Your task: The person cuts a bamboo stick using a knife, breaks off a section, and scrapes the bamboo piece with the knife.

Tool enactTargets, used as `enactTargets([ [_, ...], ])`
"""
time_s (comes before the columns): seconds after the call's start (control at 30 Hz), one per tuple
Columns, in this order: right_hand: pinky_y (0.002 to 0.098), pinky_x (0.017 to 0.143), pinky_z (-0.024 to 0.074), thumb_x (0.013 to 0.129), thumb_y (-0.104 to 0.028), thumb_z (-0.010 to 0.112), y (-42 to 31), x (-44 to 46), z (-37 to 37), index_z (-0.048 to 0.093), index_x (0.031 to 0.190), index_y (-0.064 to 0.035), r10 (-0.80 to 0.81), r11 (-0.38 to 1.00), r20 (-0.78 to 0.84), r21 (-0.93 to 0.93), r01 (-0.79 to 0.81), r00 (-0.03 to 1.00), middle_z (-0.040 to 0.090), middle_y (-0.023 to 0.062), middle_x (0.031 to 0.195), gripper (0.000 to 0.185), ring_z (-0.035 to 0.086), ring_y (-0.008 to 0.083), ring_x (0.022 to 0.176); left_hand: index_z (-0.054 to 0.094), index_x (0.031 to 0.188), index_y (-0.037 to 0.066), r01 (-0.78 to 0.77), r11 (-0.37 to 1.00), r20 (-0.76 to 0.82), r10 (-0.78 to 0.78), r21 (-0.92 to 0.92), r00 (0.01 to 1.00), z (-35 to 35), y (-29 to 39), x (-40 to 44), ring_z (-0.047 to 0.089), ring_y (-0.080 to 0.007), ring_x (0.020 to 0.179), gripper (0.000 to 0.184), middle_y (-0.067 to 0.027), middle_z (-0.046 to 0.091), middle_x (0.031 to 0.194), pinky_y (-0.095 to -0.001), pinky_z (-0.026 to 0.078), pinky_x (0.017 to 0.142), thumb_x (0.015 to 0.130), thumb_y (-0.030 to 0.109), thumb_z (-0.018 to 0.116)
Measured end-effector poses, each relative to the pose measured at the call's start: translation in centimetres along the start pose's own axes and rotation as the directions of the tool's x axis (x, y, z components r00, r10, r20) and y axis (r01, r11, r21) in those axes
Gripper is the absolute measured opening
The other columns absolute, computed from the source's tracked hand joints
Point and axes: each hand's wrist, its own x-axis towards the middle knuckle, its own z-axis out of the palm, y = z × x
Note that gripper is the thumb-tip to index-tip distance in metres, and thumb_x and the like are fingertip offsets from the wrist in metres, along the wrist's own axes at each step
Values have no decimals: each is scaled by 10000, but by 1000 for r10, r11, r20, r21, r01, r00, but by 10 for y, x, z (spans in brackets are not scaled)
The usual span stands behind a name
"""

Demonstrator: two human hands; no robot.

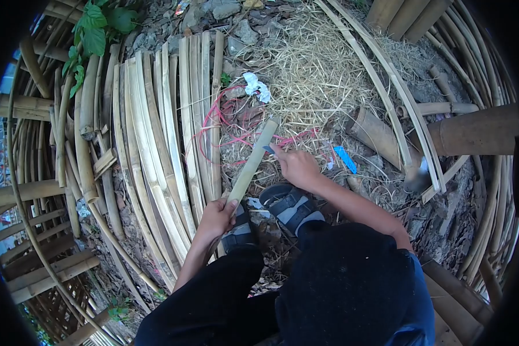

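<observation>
My left hand point(215, 217) is closed around the lower end of a pale green bamboo strip point(251, 167), which slants up and away from me over my sandals. My right hand point(299, 169) is closed too, just right of the strip. From its fingertips a small dark knife blade point(269, 150) sticks out and meets the strip's right edge in its upper part. The knife's handle is hidden in my fist. Below the hands are my strapped sandals point(291, 207) on the ground.
Long split bamboo strips point(155, 138) lie side by side at left. Pale shavings point(323, 69) cover the ground ahead, near red string point(213, 130), crumpled white paper point(256, 87) and a blue wrapper point(345, 159). Thick bamboo poles point(473, 130) and curved strips point(386, 75) stand at right.
</observation>
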Motion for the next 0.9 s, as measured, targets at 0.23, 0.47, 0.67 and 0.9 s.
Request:
enactTargets([
  [0.23,508,556,549,952,-151,562,10,4,4,623,1383,-112,-53,996,-72,-71,48,996,684,168,684,437,689,355,596,659,1059,-15,-13,1000,12,13,-1,1000,0,-1,0,443,-80,443,256,-8,529,611,-257,326,422,1071,223,563],
  [0.47,507,550,553,919,-128,573,12,4,2,628,1373,-116,-81,994,-106,-79,73,991,693,191,731,457,692,360,611,658,1047,-10,-9,1000,14,9,7,1000,-1,-5,3,447,-79,449,254,-7,527,610,-255,330,428,1073,223,560],
  [0.67,497,551,559,899,-109,577,9,2,-2,611,1383,-112,-91,990,-57,-116,84,994,702,190,776,485,695,359,625,644,993,1,-4,1000,1,4,7,1000,-1,-5,4,450,-80,451,254,-9,528,608,-255,332,429,1072,227,562],
  [0.9,480,550,561,892,-85,565,5,4,-6,616,1378,-119,-154,983,-36,-107,149,987,690,169,721,490,691,358,608,642,997,-4,-29,1000,15,29,7,999,-1,-5,3,446,-81,436,257,-9,530,605,-258,326,417,1071,230,564],
])
